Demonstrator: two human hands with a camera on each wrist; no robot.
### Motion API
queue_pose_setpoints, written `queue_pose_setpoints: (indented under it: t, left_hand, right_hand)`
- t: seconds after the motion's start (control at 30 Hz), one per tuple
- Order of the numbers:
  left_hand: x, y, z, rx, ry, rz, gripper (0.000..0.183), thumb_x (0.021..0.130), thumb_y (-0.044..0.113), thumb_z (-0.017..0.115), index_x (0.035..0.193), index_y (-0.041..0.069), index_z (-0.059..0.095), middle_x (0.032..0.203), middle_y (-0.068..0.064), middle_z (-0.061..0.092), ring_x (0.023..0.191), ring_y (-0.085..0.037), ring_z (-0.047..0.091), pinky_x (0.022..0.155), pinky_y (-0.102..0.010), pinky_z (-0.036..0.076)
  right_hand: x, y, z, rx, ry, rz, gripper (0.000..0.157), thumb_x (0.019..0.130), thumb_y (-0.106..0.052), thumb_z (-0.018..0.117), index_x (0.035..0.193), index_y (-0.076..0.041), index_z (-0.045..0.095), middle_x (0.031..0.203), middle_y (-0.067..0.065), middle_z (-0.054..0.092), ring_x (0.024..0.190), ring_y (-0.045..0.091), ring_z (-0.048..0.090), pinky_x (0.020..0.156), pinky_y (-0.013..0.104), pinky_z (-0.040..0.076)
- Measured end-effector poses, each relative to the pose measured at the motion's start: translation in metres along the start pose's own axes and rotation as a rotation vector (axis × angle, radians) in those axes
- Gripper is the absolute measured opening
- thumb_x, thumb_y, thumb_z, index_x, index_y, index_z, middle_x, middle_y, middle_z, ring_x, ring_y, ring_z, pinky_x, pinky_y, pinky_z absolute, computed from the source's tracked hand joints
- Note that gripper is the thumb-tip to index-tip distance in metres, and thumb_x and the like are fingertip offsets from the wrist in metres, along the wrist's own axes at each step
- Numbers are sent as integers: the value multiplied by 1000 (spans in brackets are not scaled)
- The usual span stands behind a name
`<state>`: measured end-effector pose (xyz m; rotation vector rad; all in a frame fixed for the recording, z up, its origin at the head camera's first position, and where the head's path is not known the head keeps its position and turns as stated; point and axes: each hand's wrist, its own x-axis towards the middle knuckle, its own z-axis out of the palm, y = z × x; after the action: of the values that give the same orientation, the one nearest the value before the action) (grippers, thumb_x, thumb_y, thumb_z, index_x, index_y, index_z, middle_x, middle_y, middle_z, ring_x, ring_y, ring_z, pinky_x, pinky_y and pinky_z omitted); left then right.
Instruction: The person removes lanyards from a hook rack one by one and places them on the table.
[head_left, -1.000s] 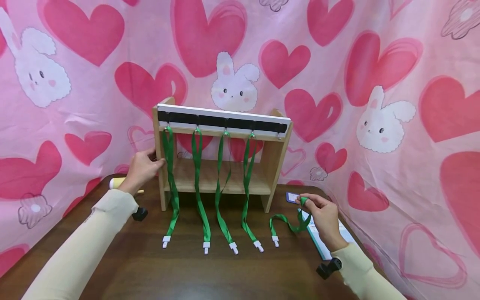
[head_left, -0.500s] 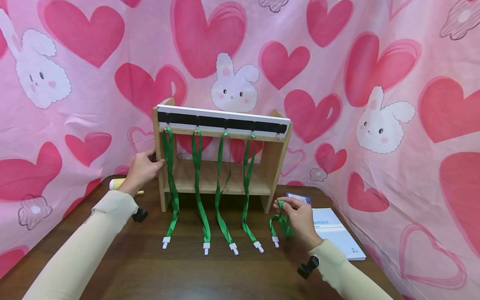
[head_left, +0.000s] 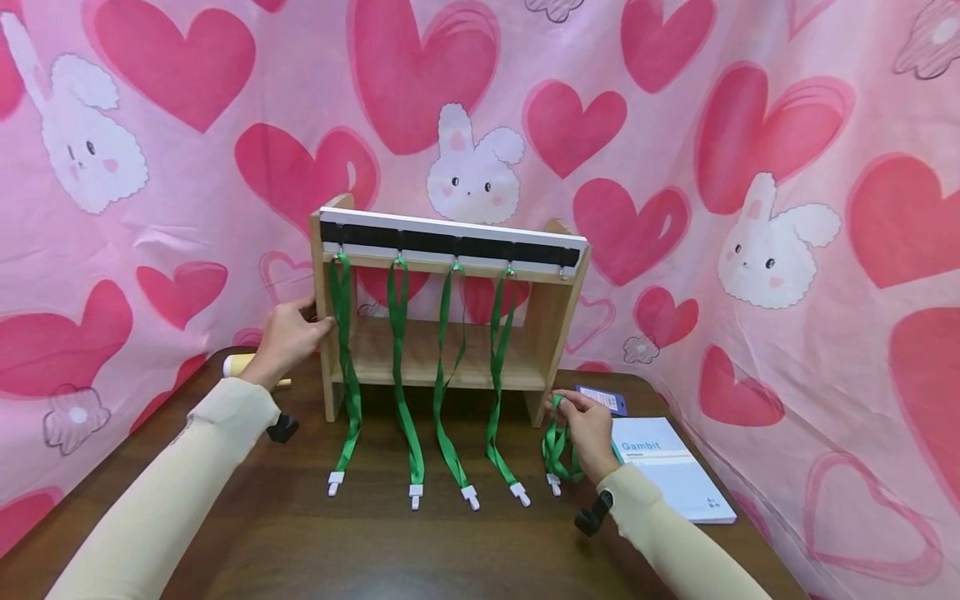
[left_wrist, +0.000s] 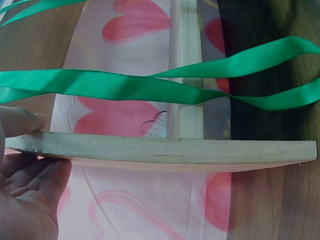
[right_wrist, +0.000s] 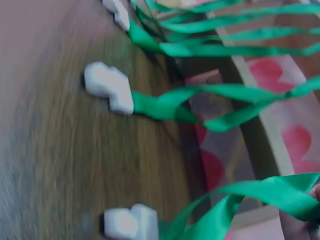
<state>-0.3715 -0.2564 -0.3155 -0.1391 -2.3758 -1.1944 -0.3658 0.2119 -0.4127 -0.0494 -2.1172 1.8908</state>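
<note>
My left hand point(head_left: 288, 337) grips the left side panel of a small wooden rack point(head_left: 553, 329). In the left wrist view the thumb lies on one side of that panel point(left_wrist: 165, 150) and the fingers on the other. Several green lanyards point(head_left: 399, 342) hang from metal hooks along the rack's black strip, their white clips down at the table. The rightmost hook point(head_left: 563, 272) bears nothing. By the rack's right foot, my right hand point(head_left: 588, 425) pinches the top of another green lanyard point(head_left: 553, 450). Its strap hangs in a loop, with the white clip point(right_wrist: 122, 222) low near the tabletop.
A white notebook point(head_left: 671, 471) lies right of my right hand, and a blue-edged card point(head_left: 611, 402) is behind it. A yellow and white roll point(head_left: 237, 365) sits at the left behind my arm. Pink heart-print cloth point(head_left: 480, 75) closes off the back and sides.
My right hand has moved left toward the rack with the lanyard, uncovering more of the notebook and card. The strap now hangs bunched. My left hand keeps its hold on the panel.
</note>
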Motion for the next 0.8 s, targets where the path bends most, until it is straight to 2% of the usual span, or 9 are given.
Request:
queue_pose_setpoints:
  t: [0.2,0.4,0.63,0.8]
  left_hand:
    - [0,0,0,3,3,9,56,97,16,63,148,-3,47,131,-32,64,107,-44,69,88,-54,59]
    - [-1,0,0,-2,-4,4,57,98,18,64,149,-2,47,133,-32,63,108,-45,69,88,-54,59]
    - [-1,0,0,5,-5,9,56,98,17,64,148,-4,48,132,-32,63,108,-44,69,89,-54,59]
    - [0,0,0,11,2,15,55,97,16,63,147,-3,48,131,-32,64,108,-42,69,89,-54,60]
  right_hand:
    - [13,17,-6,27,52,46,26,98,-3,61,118,11,69,104,18,78,80,8,76,65,16,60]
    - [18,27,-9,-16,86,72,27,98,-4,61,120,10,69,115,28,72,92,21,78,67,14,60]
    - [22,43,-12,-117,78,101,27,98,-9,63,119,4,72,97,10,80,74,0,71,67,12,59]
    - [24,49,-13,-105,76,129,27,95,-8,64,117,6,73,87,5,80,70,-1,68,64,13,57]
